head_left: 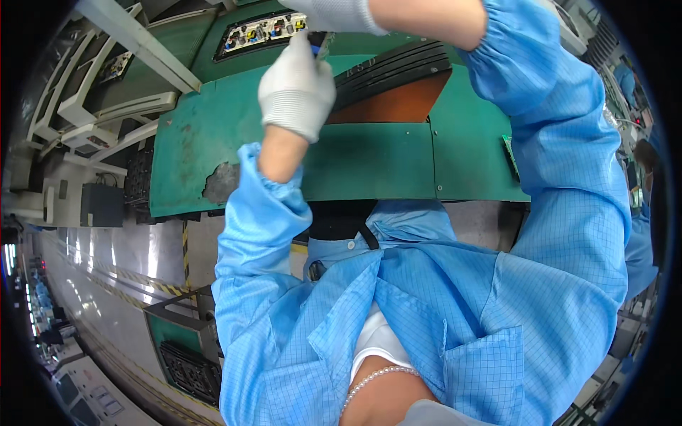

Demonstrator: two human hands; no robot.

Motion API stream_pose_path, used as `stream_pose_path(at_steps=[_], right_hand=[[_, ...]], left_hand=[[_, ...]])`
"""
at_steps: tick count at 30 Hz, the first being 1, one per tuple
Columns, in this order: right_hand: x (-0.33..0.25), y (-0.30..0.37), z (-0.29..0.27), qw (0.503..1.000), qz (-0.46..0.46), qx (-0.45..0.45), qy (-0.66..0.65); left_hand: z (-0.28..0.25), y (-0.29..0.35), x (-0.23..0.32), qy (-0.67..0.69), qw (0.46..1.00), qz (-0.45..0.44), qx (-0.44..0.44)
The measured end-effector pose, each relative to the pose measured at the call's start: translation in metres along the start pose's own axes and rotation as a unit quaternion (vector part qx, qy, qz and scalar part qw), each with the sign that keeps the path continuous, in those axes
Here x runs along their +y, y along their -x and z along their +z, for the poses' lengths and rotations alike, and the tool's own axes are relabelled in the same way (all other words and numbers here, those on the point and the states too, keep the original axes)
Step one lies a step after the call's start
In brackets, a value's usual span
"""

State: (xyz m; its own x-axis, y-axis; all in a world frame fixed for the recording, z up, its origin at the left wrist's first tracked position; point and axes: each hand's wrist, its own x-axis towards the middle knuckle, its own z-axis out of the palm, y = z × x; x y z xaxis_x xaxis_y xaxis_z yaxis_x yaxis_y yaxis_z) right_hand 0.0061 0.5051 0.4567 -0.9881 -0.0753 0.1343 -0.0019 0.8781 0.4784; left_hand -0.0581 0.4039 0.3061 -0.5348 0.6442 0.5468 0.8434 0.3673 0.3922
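Note:
My left hand (pixel 297 92), in a white knit glove, is raised over the green bench with its fingers closed. A small dark piece with a bit of blue (pixel 317 48) shows at its fingertips; I cannot make out its kind. My right hand (pixel 344 14), gloved the same way, reaches in at the top edge, close above the left one. Its fingers are partly cut off by the frame, so their grip is hidden. Just left of both hands lies a black frame (pixel 229 44) holding circuit boards (pixel 266 31) with yellow, blue and black components.
A black slotted rack with an orange-brown side (pixel 398 92) stands on the green bench (pixel 369 160), right of my left hand. Metal conveyor rails (pixel 142 42) run along the left. A green board (pixel 510 157) is near my right sleeve. Below left stands a cart with black trays (pixel 188 369).

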Motion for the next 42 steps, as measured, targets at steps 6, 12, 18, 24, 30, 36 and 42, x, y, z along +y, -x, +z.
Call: stream_pose_path(at_steps=[6,12,18,24,30,36,42], right_hand=[[0.056,0.069,-0.017,0.921,0.026,0.368,-0.128],[0.08,0.125,0.017,0.898,0.215,0.282,-0.262],[0.079,0.164,0.034,0.842,0.315,0.229,-0.373],[0.079,0.174,0.052,0.817,0.356,0.19,-0.412],[0.082,0.176,0.055,0.834,0.344,0.181,-0.391],[0.077,0.172,0.055,0.798,0.351,0.19,-0.453],[0.072,0.169,0.048,0.839,0.317,0.143,-0.419]], left_hand=[[-0.032,-0.018,-0.029,0.147,0.975,0.138,-0.092],[-0.022,-0.048,-0.048,0.26,0.931,0.106,-0.234],[-0.008,-0.072,-0.063,0.357,0.87,0.054,-0.336],[-0.006,-0.081,-0.064,0.301,0.881,0.023,-0.364],[-0.004,-0.078,-0.062,0.325,0.867,0.036,-0.377],[-0.007,-0.068,-0.046,0.214,0.921,0.112,-0.306],[0.007,0.034,-0.004,-0.003,0.98,0.179,-0.083]])
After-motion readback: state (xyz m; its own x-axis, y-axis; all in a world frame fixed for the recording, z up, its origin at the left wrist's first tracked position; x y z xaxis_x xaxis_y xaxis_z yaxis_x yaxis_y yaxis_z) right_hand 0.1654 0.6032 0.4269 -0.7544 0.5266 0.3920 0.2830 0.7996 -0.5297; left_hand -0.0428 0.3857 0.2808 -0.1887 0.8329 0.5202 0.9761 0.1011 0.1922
